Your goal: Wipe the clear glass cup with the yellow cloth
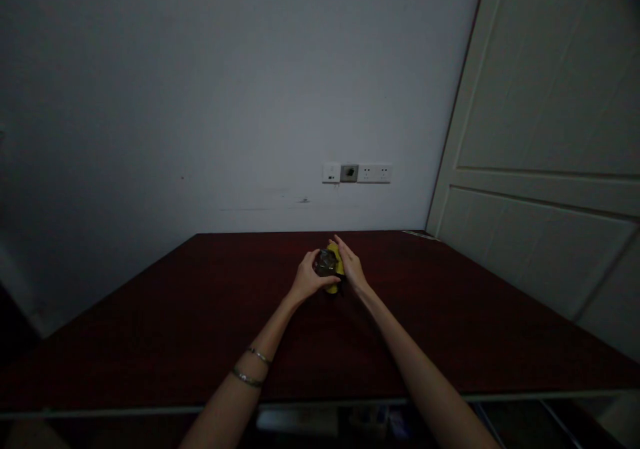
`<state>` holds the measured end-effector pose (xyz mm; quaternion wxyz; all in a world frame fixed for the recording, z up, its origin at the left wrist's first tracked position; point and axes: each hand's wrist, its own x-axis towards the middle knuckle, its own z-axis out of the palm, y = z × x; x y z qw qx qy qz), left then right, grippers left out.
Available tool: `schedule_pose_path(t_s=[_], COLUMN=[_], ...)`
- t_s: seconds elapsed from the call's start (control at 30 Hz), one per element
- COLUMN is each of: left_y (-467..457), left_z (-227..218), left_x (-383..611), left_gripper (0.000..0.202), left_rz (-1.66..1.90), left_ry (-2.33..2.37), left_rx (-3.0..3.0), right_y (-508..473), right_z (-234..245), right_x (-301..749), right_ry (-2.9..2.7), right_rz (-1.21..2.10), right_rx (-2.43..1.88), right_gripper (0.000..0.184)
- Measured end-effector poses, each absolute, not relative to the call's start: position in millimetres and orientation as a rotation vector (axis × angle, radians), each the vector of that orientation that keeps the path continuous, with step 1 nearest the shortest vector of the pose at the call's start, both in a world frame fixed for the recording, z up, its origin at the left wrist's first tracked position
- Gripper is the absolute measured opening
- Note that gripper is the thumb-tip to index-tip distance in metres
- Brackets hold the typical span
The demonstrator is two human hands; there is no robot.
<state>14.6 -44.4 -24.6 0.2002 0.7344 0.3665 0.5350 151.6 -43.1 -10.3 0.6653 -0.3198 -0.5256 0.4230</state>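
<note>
Over the middle of the dark red table, my left hand (311, 276) is curled round a dark, shiny, rounded thing (326, 262), glassy in look, whose kind I cannot make out. Against its right side lies a yellow piece (335, 257), perhaps a cloth or a sponge, and a bit of it also shows below my left thumb. With fingers together and nearly straight, my right hand (353, 267) presses on this yellow piece from the right. Its palm side is hidden. Two bracelets circle my left forearm.
The dark red table (200, 315) reaches back to a pale wall (250, 89) with a row of sockets (374, 173). A white panelled door (545, 135) stands along the right. Under the table's front edge, several dim items show on a lower level.
</note>
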Motion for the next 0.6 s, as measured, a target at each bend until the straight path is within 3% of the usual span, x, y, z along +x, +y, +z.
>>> schedule_pose_path(t_s=[0.27,0.6], left_y=[-50.5,-48.7], left_z=[-21.6,-30.1], left_x=[19.8,23.6], left_gripper=[0.078,0.081], left_rz=[1.429,1.379], left_ry=[0.848,0.851], left_rx=[1.968,1.892], right_y=[-59.0,-44.1], right_z=[-7.7,-15.2], right_x=[148.6,150.7], right_ry=[-1.263,-1.15], right_rz=[0.696,0.844], right_rx=[-0.649,-0.776], right_gripper=[0.033,0.04])
